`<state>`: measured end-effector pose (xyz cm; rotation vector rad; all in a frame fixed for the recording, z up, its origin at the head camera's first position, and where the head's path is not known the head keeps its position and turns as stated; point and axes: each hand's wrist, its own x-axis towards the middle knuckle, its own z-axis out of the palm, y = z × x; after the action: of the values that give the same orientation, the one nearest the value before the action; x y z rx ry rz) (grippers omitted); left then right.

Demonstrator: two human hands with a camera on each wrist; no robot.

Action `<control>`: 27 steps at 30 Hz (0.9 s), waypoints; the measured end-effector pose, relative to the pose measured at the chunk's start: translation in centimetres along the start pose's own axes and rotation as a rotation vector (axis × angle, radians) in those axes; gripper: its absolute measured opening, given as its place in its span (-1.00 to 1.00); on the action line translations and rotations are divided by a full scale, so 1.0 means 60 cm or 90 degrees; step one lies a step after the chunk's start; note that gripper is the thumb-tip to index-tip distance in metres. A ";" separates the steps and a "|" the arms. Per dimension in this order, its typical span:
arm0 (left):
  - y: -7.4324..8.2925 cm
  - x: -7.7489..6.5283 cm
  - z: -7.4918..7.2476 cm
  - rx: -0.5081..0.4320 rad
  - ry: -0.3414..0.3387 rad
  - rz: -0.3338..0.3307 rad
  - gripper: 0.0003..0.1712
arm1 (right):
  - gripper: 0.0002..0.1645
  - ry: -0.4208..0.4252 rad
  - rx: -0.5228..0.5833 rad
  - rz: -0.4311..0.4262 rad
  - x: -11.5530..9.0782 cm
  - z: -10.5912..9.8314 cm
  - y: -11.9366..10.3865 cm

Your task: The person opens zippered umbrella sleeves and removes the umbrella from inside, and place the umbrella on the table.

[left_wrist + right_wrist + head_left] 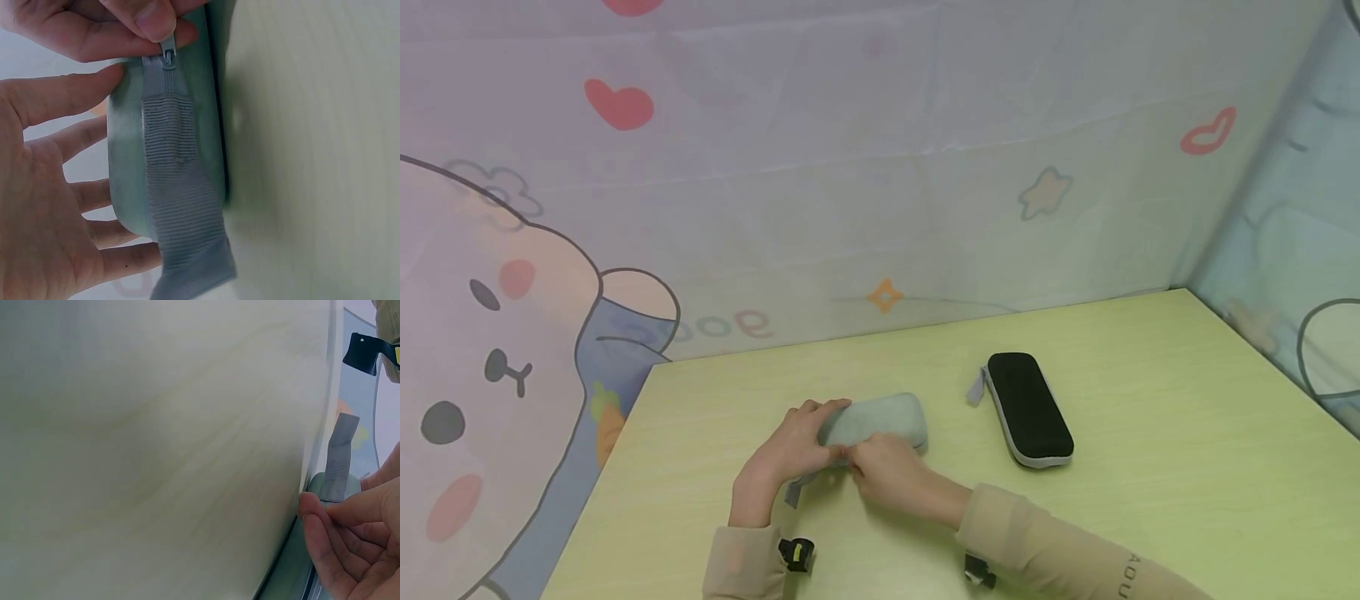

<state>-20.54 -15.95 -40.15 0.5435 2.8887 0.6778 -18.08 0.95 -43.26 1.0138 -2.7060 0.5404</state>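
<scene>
A pale green zippered case point(887, 414) lies near the middle of the table, between both hands. My left hand point(786, 454) grips its left end, thumb on the near side and fingers over the top. The right hand point(891, 471) is at the case's near side. Close up in the left wrist view, its thumb and finger pinch the small metal zipper pull point(167, 49). Below the pull, a grey ribbed strap point(172, 156) hangs past the case's end. Along the zipper edge, the right fingers hide part of the case.
A black case point(1028, 407) with a grey zipper edge and a grey tab point(976, 389) lies to the right on the pale yellow-green table point(1180, 450). Behind the table hangs a printed cloth point(850, 225), and another cloth point(1300, 225) borders the right side.
</scene>
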 end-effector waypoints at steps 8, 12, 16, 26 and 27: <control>0.000 0.001 0.001 -0.001 0.002 -0.001 -0.30 | -0.79 0.003 -0.004 -0.006 0.003 0.004 -0.001; 0.000 0.001 0.001 0.004 0.005 0.004 -0.30 | -0.78 -0.003 -0.004 -0.004 0.004 0.004 -0.003; 0.001 0.001 0.001 0.008 0.006 0.003 -0.30 | -0.76 -0.002 -0.008 -0.006 0.004 0.004 -0.004; 0.002 0.000 0.000 0.003 0.005 0.006 -0.31 | -0.77 -0.003 -0.011 -0.002 0.005 0.007 -0.004; 0.001 0.001 0.000 0.003 0.005 0.006 -0.31 | -0.77 -0.004 -0.010 -0.001 0.006 0.007 -0.004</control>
<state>-20.54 -15.87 -40.13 0.5570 2.8972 0.6770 -18.18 0.40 -43.46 1.0153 -2.7098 0.5156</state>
